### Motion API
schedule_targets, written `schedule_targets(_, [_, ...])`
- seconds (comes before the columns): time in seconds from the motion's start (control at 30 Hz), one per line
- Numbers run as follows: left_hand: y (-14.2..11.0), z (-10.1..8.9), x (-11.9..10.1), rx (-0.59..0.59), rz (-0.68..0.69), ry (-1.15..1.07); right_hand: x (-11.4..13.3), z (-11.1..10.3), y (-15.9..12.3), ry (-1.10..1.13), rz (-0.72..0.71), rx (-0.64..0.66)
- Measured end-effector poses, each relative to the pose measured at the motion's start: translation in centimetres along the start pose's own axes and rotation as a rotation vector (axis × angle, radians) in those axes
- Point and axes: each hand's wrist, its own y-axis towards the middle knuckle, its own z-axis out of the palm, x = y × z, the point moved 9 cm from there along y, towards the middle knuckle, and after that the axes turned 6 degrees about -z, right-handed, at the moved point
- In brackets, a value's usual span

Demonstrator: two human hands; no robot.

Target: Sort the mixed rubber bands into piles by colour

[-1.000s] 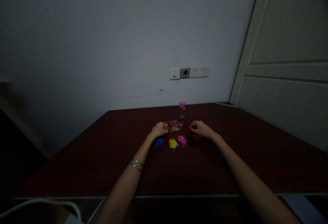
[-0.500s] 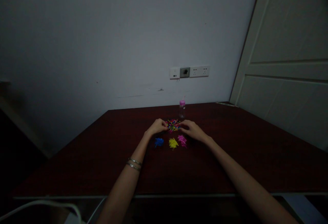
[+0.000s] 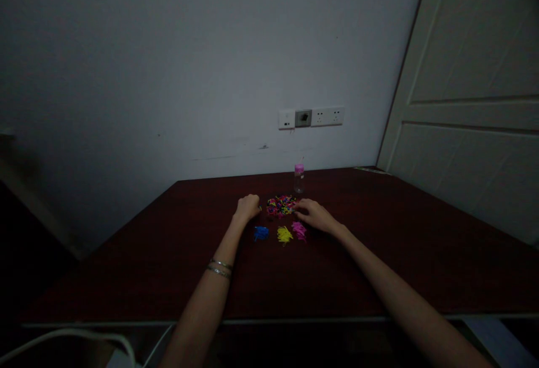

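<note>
Has right fingers [image 3: 302, 203] bent at right edge of mixed pile [image 3: 280, 206], can't tell if pinching; has left fingers [image 3: 255, 206] curled just left of it, grip unclear, beyond blue pile [image 3: 261, 233].

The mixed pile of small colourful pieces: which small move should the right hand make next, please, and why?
Probably the right hand should pinch one piece from the mixed pile: it is already at that pile's right edge, where colours lie mingled, while the blue pile, yellow pile and pink pile each show a single colour.
</note>
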Motion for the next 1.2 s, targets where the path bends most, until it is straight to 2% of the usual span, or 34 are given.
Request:
schedule_targets(0.1, [0.1, 0.2, 0.3, 0.036, -0.003, -0.034, -0.2, 0.0, 0.0, 0.012, 0.005, -0.001])
schedule_targets(0.23, [0.6, 0.7, 0.4, 0.089, 0.006, -0.209, -0.6, 0.1, 0.0, 0.023, 0.006, -0.017])
schedule_targets(0.4, [0.9, 0.7, -1.5, 0.111, 0.166, -0.429, -0.9, 0.5, 1.4, 0.141, 0.019, -0.066])
schedule_targets(0.53, [0.6, -0.2, -2.9, 0.105, 0.255, -0.558, -0.3, 2.0, 3.5, 0.247, 0.001, -0.002])
schedule_targets(0.7, [0.1, -0.7, -3.9, 0.140, 0.308, -0.707, 0.2, 3.3, 5.0, 0.241, -0.013, 0.036])
schedule_targets(0.93, [-0.1, -0.5, -4.2, 0.165, 0.297, -0.749, -0.2, 2.8, 4.8, 0.295, 0.002, -0.044])
schedule_targets(1.2, [-0.2, 0.4, -4.6, 0.232, 0.308, -0.780, 0.2, 2.7, 4.6, 0.284, -0.002, -0.022])
